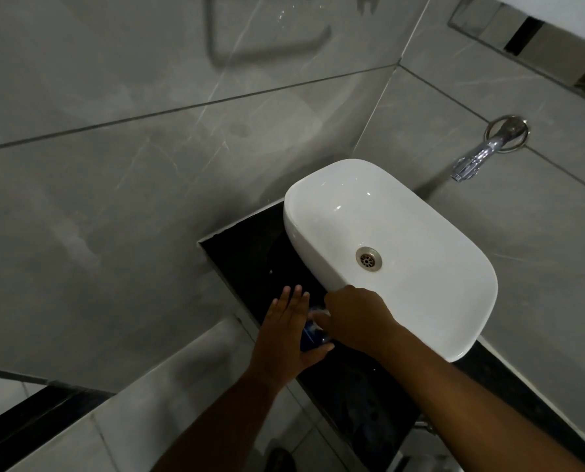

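Note:
A small blue bottle (313,335) with a pale top stands on the black counter (250,253), left of the white basin (420,233). My right hand (355,316) lies over the bottle's top with its fingers curled down on it. My left hand (286,330) is beside the bottle with straight, spread fingers and its palm turned toward the bottle. Most of the bottle is hidden between the two hands.
The basin has a metal drain (368,258). A chrome tap (481,153) sticks out of the grey tiled wall at the right. Grey tiles cover the wall to the left, and a tiled ledge (168,386) runs below the counter.

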Demonstrator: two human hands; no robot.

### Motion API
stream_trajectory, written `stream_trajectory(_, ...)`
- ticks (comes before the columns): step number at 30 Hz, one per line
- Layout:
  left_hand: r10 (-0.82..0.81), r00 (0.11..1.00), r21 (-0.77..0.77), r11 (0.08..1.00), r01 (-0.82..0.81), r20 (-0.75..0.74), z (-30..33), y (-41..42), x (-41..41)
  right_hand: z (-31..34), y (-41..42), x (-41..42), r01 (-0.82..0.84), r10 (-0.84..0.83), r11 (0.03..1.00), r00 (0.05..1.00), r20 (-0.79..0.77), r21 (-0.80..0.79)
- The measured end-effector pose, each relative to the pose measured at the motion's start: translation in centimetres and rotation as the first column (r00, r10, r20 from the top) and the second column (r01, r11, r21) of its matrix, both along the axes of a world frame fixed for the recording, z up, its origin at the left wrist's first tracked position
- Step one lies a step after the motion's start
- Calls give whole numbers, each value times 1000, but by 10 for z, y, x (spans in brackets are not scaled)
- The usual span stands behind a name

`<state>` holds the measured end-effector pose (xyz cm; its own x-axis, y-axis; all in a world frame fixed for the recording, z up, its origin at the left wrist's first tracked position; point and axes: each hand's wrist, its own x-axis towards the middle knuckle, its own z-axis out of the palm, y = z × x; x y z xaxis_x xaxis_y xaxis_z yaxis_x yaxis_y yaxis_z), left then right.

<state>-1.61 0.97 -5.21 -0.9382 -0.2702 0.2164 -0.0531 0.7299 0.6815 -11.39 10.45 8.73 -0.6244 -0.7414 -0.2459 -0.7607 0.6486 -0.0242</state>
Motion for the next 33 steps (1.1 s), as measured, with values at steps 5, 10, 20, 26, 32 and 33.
stream_trajectory(5, 2, 1000, 19, 1000, -2, -19, -1, 0, 1, 1, 2, -4, -29, 30, 1000, 962, 272, -5)
stream_trajectory(10, 5, 1000, 15, 1000, -5, 3, -1, 0, 0, -5, 2, -5, -42, 39, 999, 976, 213, 12)
stream_trajectory(20, -12, 1000, 34, 999, 12, 7, -2, 0, 0, 5, 3, 0, -84, 85, 996, 969, 234, -14)
stream_trajectory(26, -4, 1000, 21, 1000, 3, 5, -1, 1, 0, -1, -4, 8, 10, -10, 1000, 999, -43, -8)
stream_trajectory(32, -9, 999, 31, 1000, 8, 36, -1, 0, 0, 6, -1, 4, -68, 65, 998, 966, 251, 5)
stream_trajectory(33, -8, 999, 35, 999, 7, 37, -1, 0, 0, 6, -1, 3, -76, 70, 997, 963, 259, 11)
